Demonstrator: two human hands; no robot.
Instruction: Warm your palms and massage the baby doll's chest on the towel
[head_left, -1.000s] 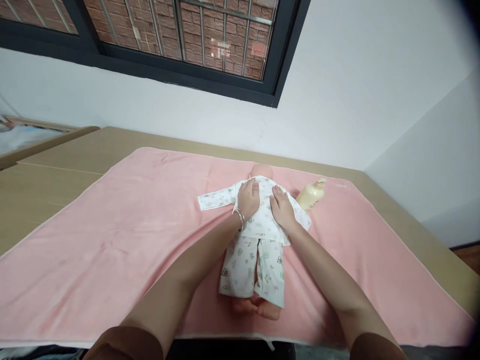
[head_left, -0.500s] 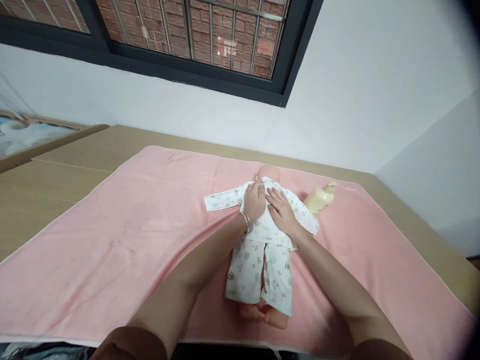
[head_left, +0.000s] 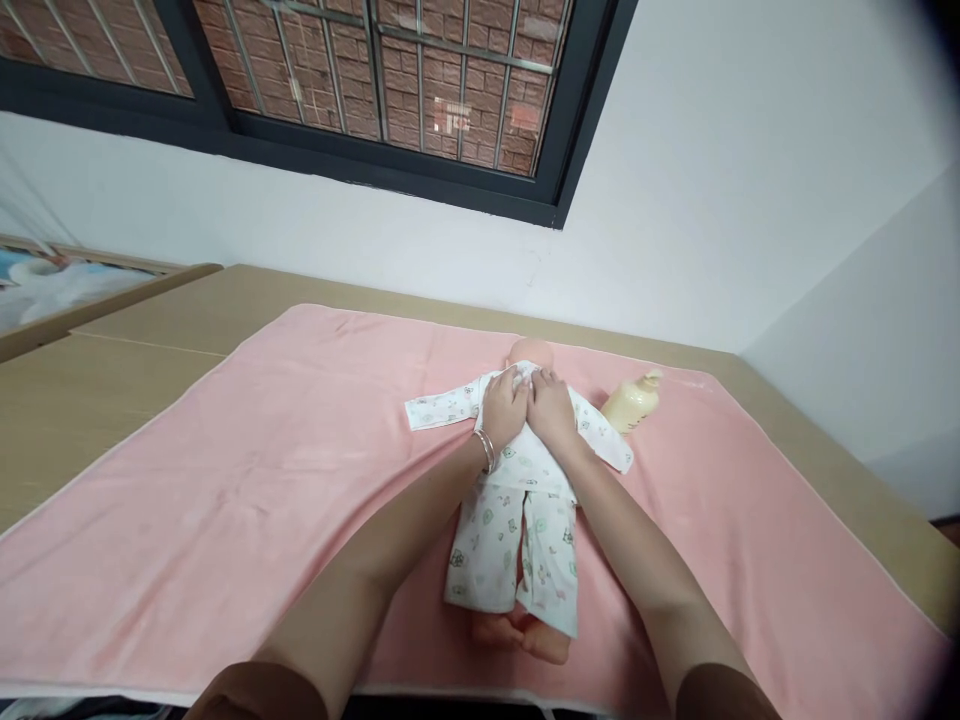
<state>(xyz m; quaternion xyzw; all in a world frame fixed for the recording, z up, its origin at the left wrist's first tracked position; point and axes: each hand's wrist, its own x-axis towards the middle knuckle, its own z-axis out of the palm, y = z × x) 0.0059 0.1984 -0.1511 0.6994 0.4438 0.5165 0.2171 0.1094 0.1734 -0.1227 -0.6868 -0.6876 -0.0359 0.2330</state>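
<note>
Resting L hand [head_left: 505, 408] & R hand [head_left: 552, 410] close tog. on upper shirt [head_left: 527, 464] of baby doll [head_left: 514, 500], w/ fingers bent nr collar [head_left: 525, 369]; can't tell if pinching cloth. Laid w/ feet [head_left: 546, 641] twd near edge of pink blanket [head_left: 345, 410], prob. for easy two-arm reach. Just past RH sleeve [head_left: 609, 444], w/ pump bottle [head_left: 631, 404], prob. set to be handy.

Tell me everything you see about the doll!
The doll has a bald-looking pinkish head, apparently plastic, and wears a white long-sleeved top and matching trousers with coloured prints. It lies stretched out on a pink blanket, head toward the wall, bare feet at the near end, sleeves spread sideways. The left hand and right hand rest on its upper body. Its face can't be seen.
</note>
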